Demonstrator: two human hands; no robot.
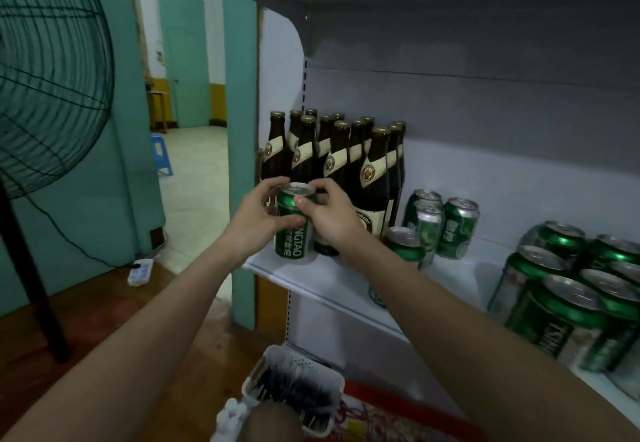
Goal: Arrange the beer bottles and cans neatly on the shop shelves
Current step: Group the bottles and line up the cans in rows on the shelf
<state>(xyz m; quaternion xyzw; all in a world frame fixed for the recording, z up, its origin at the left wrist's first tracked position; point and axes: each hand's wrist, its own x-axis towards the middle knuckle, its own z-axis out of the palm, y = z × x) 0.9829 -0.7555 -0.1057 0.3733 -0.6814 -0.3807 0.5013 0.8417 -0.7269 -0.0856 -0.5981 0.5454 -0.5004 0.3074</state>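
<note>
Head view: both arms reach forward to the white shelf [332, 282], camera looks down over them
Held can: green Tsingtao can [293, 223] upright at the near left corner of the shelf, base at or just above the shelf surface, can't tell if it touches
Left hand: left hand [258, 213] wraps the can from the left, fingers curled round the body, index finger up near the rim
Right hand: right hand [334, 215] grips the can's upper part from the right, thumb across the front just under the top, fingers curled round behind the rim
Bottles: cluster of brown beer bottles [341, 164] with cream labels and gold caps, standing in rows right behind the held can, running back to the shelf's far wall
Loose cans: small group of green cans [438, 223] just right of the bottles, upright, one nearer can in front of the others
Can stack: bigger block of green cans [568, 296] at the near right of the shelf, packed tight, well apart from the held can; blurred, looks wrapped but can't tell
Upper shelf: grey underside of the shelf above [450, 9] fills the top right
Left side: black standing fan [45, 88] at far left, teal wall and doorway beyond, blue stool [162, 157] on the far room's floor
Floor: white power strip [140, 271] near the fan's cable; white tray-like object [294, 396] at the bottom centre, blurred, contents unclear
</note>
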